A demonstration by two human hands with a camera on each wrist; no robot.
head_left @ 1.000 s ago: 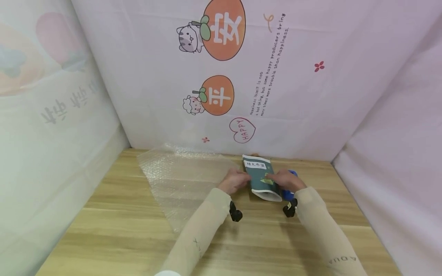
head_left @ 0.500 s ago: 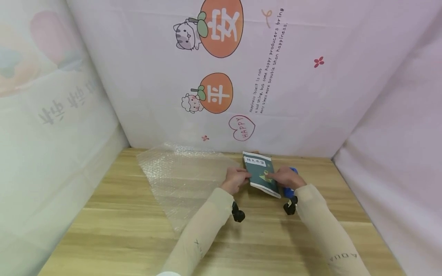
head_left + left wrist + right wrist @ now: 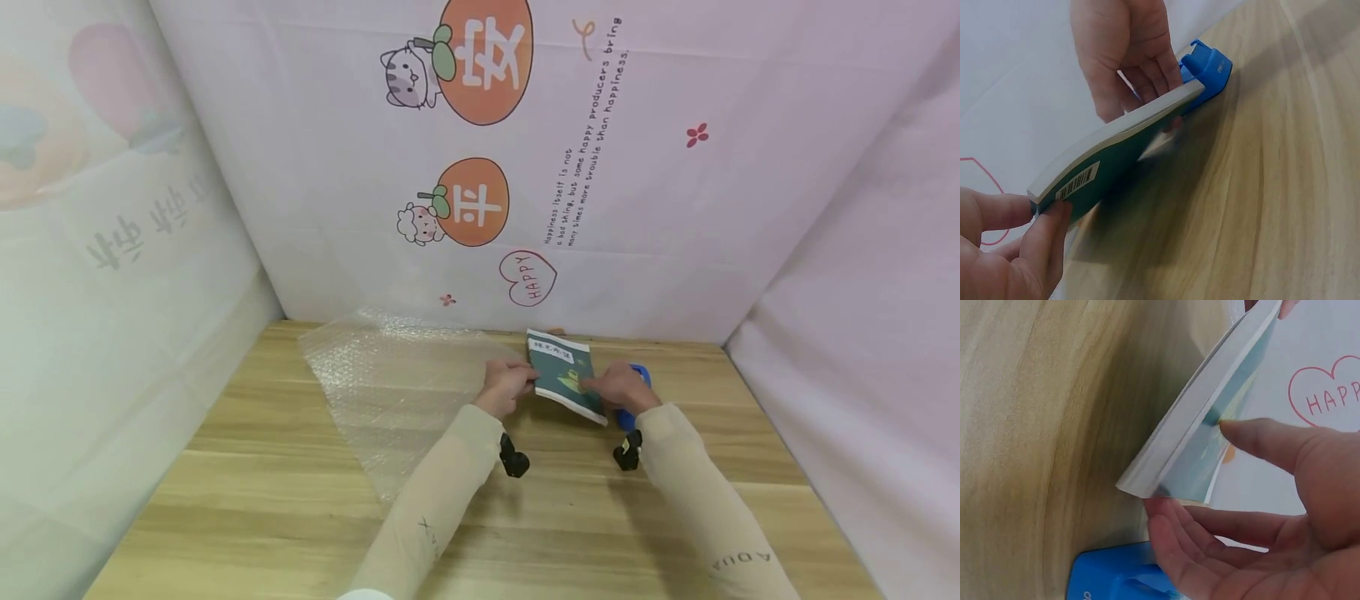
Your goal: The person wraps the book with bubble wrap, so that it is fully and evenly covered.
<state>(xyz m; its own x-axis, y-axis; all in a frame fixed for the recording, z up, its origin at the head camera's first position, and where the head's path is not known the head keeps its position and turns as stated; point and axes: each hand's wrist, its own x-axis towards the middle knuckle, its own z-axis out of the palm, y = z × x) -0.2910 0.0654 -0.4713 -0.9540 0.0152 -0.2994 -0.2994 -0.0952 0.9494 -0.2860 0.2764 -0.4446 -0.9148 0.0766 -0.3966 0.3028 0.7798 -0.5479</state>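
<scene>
A thin book (image 3: pixel 562 372) with a dark green cover, a white label and a yellow-green picture is held tilted above the table in the head view. My left hand (image 3: pixel 506 385) pinches its left edge between thumb and fingers; a barcode shows on the back cover in the left wrist view. On the other side, my right hand (image 3: pixel 1260 506) holds the book with the thumb on the front cover and the fingers underneath. Just beyond the right hand sits a blue tape dispenser (image 3: pixel 1210 70), partly hidden by that hand in the head view.
A sheet of clear bubble wrap (image 3: pixel 397 383) lies flat on the wooden table (image 3: pixel 247 517), left of the book and partly behind the left forearm. Printed white cloth walls (image 3: pixel 337 208) stand at the back and both sides. A small brownish item (image 3: pixel 556 331) shows behind the book.
The book has tilted and swung slightly, its near edge rising. The gap between its pages at that edge has closed. Both hands keep their hold.
</scene>
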